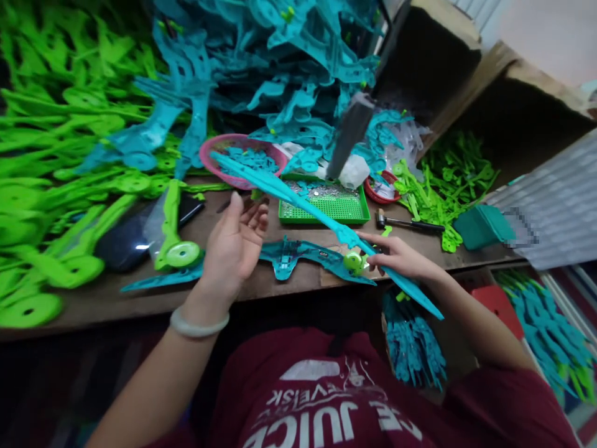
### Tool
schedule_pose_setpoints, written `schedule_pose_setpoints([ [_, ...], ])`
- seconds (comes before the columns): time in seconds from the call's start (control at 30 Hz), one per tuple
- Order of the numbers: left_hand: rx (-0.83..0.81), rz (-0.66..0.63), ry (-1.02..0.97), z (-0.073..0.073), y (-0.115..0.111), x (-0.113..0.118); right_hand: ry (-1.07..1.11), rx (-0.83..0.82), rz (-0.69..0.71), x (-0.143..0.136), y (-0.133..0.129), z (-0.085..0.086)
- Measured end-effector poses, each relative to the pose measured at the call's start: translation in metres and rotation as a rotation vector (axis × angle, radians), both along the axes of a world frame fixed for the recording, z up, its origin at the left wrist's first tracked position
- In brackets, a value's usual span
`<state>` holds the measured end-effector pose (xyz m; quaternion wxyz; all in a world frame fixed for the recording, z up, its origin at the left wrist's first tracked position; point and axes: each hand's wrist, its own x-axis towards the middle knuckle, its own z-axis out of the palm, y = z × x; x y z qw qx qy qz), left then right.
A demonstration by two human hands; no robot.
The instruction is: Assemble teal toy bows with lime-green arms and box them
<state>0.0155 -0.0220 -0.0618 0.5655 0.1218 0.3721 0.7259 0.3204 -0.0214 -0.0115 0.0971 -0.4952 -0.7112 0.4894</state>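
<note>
My right hand (403, 256) is closed around a long, narrow blue plastic part (303, 202), gripping it nearer its lower right end. The part slants above the bench, its far end over a pink basket (205, 155). My left hand (236, 242) is raised beneath that part, palm turned inward, thumb and fingers apart. Below both hands a bow-shaped blue plastic shell (310, 250) lies on the bench with its inner side up. A round green piece (353, 263) sits at its right end, by my right fingers. My left wrist and hand hide some of the shell.
A green tray (324, 214) holds small metal pieces. To its right lie a hammer (410, 223) and a red basket (385, 194). Green plastic parts (88, 186) pile up at left, blue ones (261, 50) at the back. A dark upright bar (349, 134) stands behind the tray.
</note>
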Motion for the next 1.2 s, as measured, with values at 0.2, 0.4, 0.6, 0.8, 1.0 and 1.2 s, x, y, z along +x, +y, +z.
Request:
schedule_pose_setpoints([
  [0.2,0.062,0.101,0.746,-0.027,-0.016,0.029,-0.148,0.29,-0.039,0.029,0.048,-0.009],
  [0.4,0.416,-0.421,1.581,-0.036,-0.015,0.051,-0.302,0.493,0.165,0.043,0.104,-0.029],
  [0.6,0.557,-0.626,1.782,-0.051,-0.011,0.052,-0.377,0.681,0.206,0.04,0.123,-0.044],
  [0.8,0.597,-0.528,1.817,-0.052,-0.019,0.046,-0.399,0.779,0.133,0.001,0.063,-0.041],
  [1.0,0.565,-0.492,1.802,-0.05,-0.023,0.044,-0.364,0.47,0.209,-0.047,0.031,-0.06],
  [1.2,0.57,-0.383,1.941,-0.05,-0.028,0.045,-0.219,0.35,0.149,-0.053,0.032,-0.061],
])
